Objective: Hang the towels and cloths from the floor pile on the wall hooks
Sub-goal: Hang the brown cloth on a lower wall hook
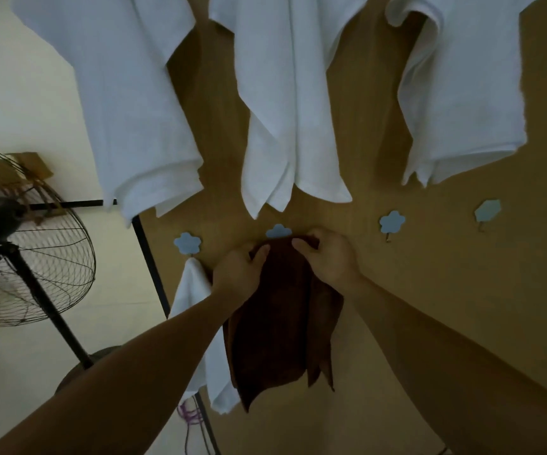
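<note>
A dark brown cloth [278,320] hangs down the brown board just under a blue flower-shaped hook [278,231]. My left hand [241,274] grips its upper left edge and my right hand [328,257] grips its upper right edge, both pressed close to that hook. The hook's metal part is hidden behind the cloth and my fingers. To the left, a small white cloth [196,323] hangs from another blue flower hook [187,243]. Three large white towels [285,103] hang from a higher row.
Two bare blue hooks, a flower-shaped one [392,222] and a hexagonal one [487,210], sit to the right on the brown board [429,257]. A standing fan [19,238] is at the left, beside the board's black frame [150,257]. The floor pile is out of view.
</note>
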The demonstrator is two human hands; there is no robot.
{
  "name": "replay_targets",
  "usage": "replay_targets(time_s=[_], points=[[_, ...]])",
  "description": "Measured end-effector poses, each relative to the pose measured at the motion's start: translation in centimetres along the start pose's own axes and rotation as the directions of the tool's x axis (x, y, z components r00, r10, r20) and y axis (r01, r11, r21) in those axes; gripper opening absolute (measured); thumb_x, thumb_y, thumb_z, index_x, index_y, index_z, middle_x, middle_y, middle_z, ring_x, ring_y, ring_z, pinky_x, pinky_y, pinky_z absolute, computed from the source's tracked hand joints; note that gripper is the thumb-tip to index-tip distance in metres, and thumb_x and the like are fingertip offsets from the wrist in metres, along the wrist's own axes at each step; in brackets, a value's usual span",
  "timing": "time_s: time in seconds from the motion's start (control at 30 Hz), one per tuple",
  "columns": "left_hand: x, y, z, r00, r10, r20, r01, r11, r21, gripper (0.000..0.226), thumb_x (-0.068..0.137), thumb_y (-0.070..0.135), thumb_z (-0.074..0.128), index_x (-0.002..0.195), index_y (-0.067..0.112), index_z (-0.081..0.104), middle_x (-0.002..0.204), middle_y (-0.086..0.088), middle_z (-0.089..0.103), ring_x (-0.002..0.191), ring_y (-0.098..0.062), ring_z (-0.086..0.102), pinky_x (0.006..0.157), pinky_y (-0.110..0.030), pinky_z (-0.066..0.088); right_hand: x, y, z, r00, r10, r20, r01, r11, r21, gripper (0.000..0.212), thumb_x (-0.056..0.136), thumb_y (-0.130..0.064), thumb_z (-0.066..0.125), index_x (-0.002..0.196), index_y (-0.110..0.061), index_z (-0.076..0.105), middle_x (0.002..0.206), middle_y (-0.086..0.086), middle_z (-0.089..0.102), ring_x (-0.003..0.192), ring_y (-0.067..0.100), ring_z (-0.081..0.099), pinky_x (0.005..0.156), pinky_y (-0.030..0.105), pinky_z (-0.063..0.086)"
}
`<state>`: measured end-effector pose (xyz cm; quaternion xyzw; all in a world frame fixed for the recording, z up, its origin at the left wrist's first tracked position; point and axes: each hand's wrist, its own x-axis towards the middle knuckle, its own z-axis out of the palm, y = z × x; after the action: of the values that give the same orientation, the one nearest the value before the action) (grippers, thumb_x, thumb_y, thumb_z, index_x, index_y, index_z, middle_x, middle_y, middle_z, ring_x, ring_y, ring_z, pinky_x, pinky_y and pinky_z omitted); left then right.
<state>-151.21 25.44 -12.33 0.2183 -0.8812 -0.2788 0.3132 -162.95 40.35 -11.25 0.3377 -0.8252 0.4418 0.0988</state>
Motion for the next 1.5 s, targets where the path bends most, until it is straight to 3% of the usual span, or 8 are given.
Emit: replay_targets(time_s=[0.33,0.53,0.63,0.8,0.97,1.1,1.27,1.5], points=[[0.5,-1.4,2.1,0.977,-0.209,0.041,0.212,0.971,-0.111,0.039,0.091,0.045,0.054,0.059,0.024,0.054,0.055,0.003,0.054,0.059,-0.021,0.055,0.055,-0.026,0.040,-0.6,0.7,3.4,0.978,0.197,-0.072,-0.199,0.980,-0.020,0.036,0.087,-0.045,0.064,0.060,-0.027,0.050,0.062,-0.003,0.060,0.058,0.012,0.056,0.049,0.022,0.035],[0.9,-1.1,3.3,0.687,-0.530,0.497,0.714,0.621,-0.323,0.031,0.098,0.035,0.045,0.113,0.013,0.060,0.096,0.001,0.062,0.092,-0.020,0.059,0.060,-0.021,0.040,-0.6,0.8,3.3,0.954,0.298,0.024,-0.298,0.944,0.142,0.033,0.080,-0.039,0.072,0.057,-0.024,0.053,0.068,0.001,0.065,0.067,0.017,0.062,0.061,0.029,0.049],[0.3,-2.2,3.9,0.756,-0.503,0.418,0.556,0.831,-0.006,0.035,0.102,0.027,0.037,0.130,0.011,0.051,0.123,-0.008,0.059,0.115,-0.024,0.054,0.082,-0.026,0.044,-0.8,0.7,3.8,0.958,0.285,0.000,-0.285,0.958,-0.034,0.039,0.080,-0.046,0.069,0.056,-0.019,0.056,0.063,-0.002,0.061,0.064,0.017,0.061,0.056,0.026,0.042],[-1.1,-2.1,4.4,0.969,-0.197,0.150,0.170,0.970,0.175,0.035,0.098,0.040,0.041,0.074,0.021,0.057,0.066,0.006,0.056,0.067,-0.017,0.059,0.051,-0.025,0.037,-2.1,1.3,4.8,0.973,0.046,-0.227,-0.155,0.857,-0.492,0.016,0.080,-0.034,0.063,0.086,-0.019,0.065,0.088,0.001,0.063,0.090,0.023,0.056,0.080,0.035,0.033],[-2.8,-2.5,3.7,0.983,0.178,-0.042,-0.141,0.881,0.452,0.036,0.094,0.033,0.033,0.107,0.011,0.058,0.098,-0.008,0.059,0.087,-0.026,0.057,0.077,-0.038,0.048,-3.6,1.9,5.3,0.987,-0.146,-0.063,0.134,0.978,-0.160,0.013,0.087,-0.007,0.057,0.094,-0.008,0.068,0.090,0.009,0.065,0.079,0.023,0.061,0.075,0.034,0.051],[-3.6,-4.9,3.5,0.826,0.558,0.076,-0.536,0.736,0.414,0.041,0.093,0.032,0.038,0.113,0.006,0.061,0.095,-0.010,0.063,0.079,-0.026,0.061,0.069,-0.037,0.053,-4.6,2.2,5.5,0.993,-0.112,-0.025,0.112,0.994,0.016,0.026,0.092,-0.025,0.058,0.113,-0.010,0.061,0.105,0.003,0.058,0.087,0.013,0.056,0.076,0.024,0.047],[-4.7,-6.5,4.5,0.895,0.278,0.350,-0.378,0.889,0.260,0.058,0.085,0.044,0.056,0.133,0.013,0.041,0.096,0.003,0.059,0.071,-0.013,0.058,0.060,-0.027,0.054,-4.9,2.9,5.6,0.994,-0.076,0.077,0.076,0.997,0.007,0.044,0.089,-0.024,0.063,0.129,-0.009,0.051,0.118,0.006,0.058,0.096,0.019,0.060,0.083,0.032,0.052],[-5.6,-6.9,5.8,0.910,0.036,0.413,-0.139,0.965,0.223,0.010,0.095,0.018,0.048,0.104,0.018,0.053,0.072,0.014,0.046,0.064,-0.005,0.052,0.051,-0.010,0.034,-4.9,3.5,5.8,0.994,-0.027,0.109,0.033,0.998,-0.058,0.041,0.088,-0.010,0.057,0.129,-0.010,0.050,0.122,0.008,0.057,0.098,0.020,0.059,0.084,0.030,0.052]])
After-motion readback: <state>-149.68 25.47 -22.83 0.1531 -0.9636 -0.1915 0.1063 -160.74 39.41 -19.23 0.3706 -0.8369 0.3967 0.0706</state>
